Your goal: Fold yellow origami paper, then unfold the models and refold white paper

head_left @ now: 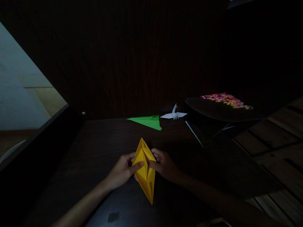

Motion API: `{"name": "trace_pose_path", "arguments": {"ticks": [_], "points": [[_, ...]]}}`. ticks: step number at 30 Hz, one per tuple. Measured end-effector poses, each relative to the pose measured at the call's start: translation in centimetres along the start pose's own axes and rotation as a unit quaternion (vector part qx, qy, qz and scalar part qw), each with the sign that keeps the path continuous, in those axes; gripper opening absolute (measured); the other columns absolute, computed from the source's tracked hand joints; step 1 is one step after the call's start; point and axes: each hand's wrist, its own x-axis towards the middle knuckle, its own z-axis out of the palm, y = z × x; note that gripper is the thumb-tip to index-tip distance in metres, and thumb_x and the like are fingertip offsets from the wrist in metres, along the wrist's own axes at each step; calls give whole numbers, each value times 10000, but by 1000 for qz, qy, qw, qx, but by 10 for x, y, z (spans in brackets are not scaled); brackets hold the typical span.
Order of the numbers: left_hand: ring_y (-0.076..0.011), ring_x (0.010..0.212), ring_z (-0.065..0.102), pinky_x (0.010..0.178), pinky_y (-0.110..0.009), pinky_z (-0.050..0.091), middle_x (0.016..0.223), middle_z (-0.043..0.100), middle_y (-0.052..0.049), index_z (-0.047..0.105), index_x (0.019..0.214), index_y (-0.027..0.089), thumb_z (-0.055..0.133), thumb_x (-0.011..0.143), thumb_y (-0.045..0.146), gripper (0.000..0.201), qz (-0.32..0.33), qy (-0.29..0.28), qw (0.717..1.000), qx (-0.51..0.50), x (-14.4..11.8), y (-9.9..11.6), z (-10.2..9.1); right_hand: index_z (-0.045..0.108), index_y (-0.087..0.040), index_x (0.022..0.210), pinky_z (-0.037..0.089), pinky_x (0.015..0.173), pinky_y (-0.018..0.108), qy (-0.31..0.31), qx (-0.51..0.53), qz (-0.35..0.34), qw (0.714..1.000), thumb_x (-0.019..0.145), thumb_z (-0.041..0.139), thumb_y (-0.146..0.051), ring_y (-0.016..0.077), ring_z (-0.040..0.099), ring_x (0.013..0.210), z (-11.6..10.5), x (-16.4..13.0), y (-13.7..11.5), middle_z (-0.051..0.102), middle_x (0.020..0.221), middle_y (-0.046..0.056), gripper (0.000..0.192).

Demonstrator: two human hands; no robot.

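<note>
Both your hands pinch the yellow origami diamond (145, 171) on the dark table (94, 148): left hand (121, 171) and right hand (165, 165) gripping its middle. Folds well along, not finished; green paper plane (148, 121) and white crane (174, 114) sit complete behind.

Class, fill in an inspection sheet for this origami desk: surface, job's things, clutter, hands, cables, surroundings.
Surface: dark wooden table, dimly lit.
Job's things: yellow folded paper, a long pointed shape, held over the table.
Clutter: green folded paper, white paper crane, dark tray with coloured pieces.
Hands: left hand and right hand pinch the yellow paper from either side.
Cables: nothing seen.
Surroundings: dark wooden wall; slatted wood at right.
</note>
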Motion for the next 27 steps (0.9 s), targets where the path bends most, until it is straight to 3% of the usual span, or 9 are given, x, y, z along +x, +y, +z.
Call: {"name": "trace_pose_path", "arguments": {"ticks": [8,16,21,27], "points": [[-215,777,634,675,-293,501,871,702,-63,678,1002,112,652,813,435,375,21,-1,999,37,2,-4,-3,568,-183,882,465,570,226,-2,2,13,1000,723,652,-233,149,627,671,1,-1,-2,659,773,-5,187],[-215,765,634,663,-290,501,886,710,-71,680,996,111,647,801,476,414,24,3,999,38,1,0,-1,561,-188,923,443,447,193,-9,-14,25,1000,738,650,-291,137,613,604,1,-3,-1,648,763,-5,230],[-206,760,625,657,-277,490,884,707,-69,680,1003,107,638,813,469,411,31,5,998,46,1,1,-2,534,-188,937,397,350,166,2,-23,55,998,730,637,-316,98,545,478,2,-3,-4,622,727,-27,264],[-209,766,626,659,-279,488,879,706,-65,676,1012,113,622,822,471,409,27,2,998,50,1,-1,-3,514,-198,953,365,358,170,7,-15,61,998,733,610,-276,84,501,436,1,-3,-5,608,690,-40,253]]}}
